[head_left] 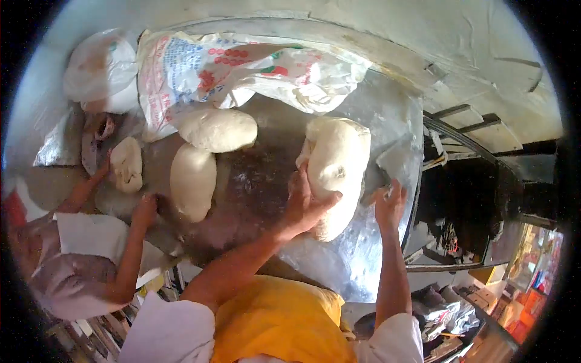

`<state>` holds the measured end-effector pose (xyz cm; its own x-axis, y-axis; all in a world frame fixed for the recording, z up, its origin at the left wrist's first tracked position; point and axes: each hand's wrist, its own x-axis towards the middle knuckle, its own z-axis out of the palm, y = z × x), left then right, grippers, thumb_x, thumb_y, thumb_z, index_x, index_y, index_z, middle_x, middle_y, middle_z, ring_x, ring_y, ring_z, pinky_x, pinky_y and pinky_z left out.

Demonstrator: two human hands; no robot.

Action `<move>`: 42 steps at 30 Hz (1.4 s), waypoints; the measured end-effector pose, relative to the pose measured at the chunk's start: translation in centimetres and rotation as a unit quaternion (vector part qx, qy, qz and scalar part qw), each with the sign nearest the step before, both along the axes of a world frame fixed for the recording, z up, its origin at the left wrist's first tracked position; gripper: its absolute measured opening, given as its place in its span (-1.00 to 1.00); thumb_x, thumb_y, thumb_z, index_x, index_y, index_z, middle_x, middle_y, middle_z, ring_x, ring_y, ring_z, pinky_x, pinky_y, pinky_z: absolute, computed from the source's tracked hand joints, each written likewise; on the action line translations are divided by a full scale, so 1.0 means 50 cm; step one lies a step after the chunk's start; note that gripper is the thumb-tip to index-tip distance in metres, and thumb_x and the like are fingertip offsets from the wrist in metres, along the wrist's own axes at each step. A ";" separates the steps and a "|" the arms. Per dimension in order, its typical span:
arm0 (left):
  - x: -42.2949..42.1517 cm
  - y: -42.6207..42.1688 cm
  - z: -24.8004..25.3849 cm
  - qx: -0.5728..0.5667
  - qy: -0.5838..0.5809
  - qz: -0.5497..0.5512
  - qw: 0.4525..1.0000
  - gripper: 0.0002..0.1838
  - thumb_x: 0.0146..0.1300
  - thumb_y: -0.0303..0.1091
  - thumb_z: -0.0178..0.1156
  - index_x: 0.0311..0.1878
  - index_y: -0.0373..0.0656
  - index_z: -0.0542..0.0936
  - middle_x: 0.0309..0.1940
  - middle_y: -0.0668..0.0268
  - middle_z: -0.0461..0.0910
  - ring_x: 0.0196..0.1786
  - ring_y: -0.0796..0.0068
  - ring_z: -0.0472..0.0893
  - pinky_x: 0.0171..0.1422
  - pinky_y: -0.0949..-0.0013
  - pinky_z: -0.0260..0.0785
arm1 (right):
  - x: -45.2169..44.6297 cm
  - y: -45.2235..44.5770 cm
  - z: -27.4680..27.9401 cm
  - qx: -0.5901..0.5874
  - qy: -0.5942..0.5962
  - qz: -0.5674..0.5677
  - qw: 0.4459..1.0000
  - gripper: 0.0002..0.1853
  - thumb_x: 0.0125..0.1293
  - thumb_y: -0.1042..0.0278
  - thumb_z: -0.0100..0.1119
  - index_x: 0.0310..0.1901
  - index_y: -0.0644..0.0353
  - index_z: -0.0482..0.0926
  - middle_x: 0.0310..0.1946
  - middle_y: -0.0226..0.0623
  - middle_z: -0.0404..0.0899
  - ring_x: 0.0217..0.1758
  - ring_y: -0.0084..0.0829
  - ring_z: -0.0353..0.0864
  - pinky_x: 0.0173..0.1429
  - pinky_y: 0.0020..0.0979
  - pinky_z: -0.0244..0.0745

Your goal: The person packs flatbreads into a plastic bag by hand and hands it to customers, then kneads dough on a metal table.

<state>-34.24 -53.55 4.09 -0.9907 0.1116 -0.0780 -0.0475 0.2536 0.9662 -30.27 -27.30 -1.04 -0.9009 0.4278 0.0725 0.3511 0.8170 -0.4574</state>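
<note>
A large, thick block of pale dough (pixel 342 175) rests on the metal work table (pixel 254 175), in front of me. My left hand (pixel 310 202) grips its near left side, thumb across the front and fingers along the edge. To the right of the block, my right hand (pixel 390 202) is closed around what looks like the handle of a dough scraper (pixel 396 158). The flat blade lies close to the table, apart from the dough; the handle is mostly hidden. Two smooth oval dough pieces, one farther back (pixel 219 130) and one nearer (pixel 193 181), touch each other left of centre.
At the left a co-worker's hands (pixel 145 212) are near a smaller dough piece (pixel 127 164). A printed flour sack (pixel 242 69) lies along the back, beside a white plastic bag (pixel 103 69). The table's right edge borders a dark opening (pixel 460 199).
</note>
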 end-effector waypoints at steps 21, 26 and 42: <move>0.039 -0.024 -0.004 0.171 -0.101 -0.022 0.980 -0.03 0.04 -0.26 0.58 0.48 -0.25 0.27 0.27 0.08 0.47 0.29 0.19 0.50 0.42 0.10 0.41 | 0.062 -0.185 0.006 -0.330 -0.012 -0.092 0.939 -0.48 0.53 0.34 0.20 0.43 0.33 0.39 0.31 0.10 0.51 0.35 -0.09 0.56 0.35 -0.12 0.49; 0.008 -0.043 0.010 0.200 -0.141 -0.043 0.969 -0.06 0.10 -0.23 0.52 0.49 -0.24 0.24 0.29 0.11 0.45 0.32 0.20 0.48 0.43 0.10 0.38 | 0.049 -0.172 -0.029 -0.420 -0.035 -0.096 0.902 -0.54 0.49 0.30 0.19 0.35 0.28 0.47 0.03 -0.02 0.68 0.06 -0.16 0.69 0.17 -0.16 0.57; 0.214 -0.260 0.050 0.003 -0.072 -0.215 0.974 -0.19 0.08 0.00 0.51 0.30 -0.36 0.53 0.15 -0.07 0.68 0.18 -0.03 0.70 0.32 0.09 0.52 | 0.315 -0.266 -0.013 -0.297 -0.124 0.016 0.947 -0.61 0.45 0.19 0.25 0.17 0.25 0.53 0.11 0.15 0.63 0.09 0.08 0.67 0.15 -0.01 0.56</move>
<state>-23.54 -66.57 6.60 -0.8313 0.5140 -0.2115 -0.0739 0.2749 0.9586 -14.52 -40.62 -1.67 -0.8720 0.2999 -0.3869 0.4871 0.4536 -0.7463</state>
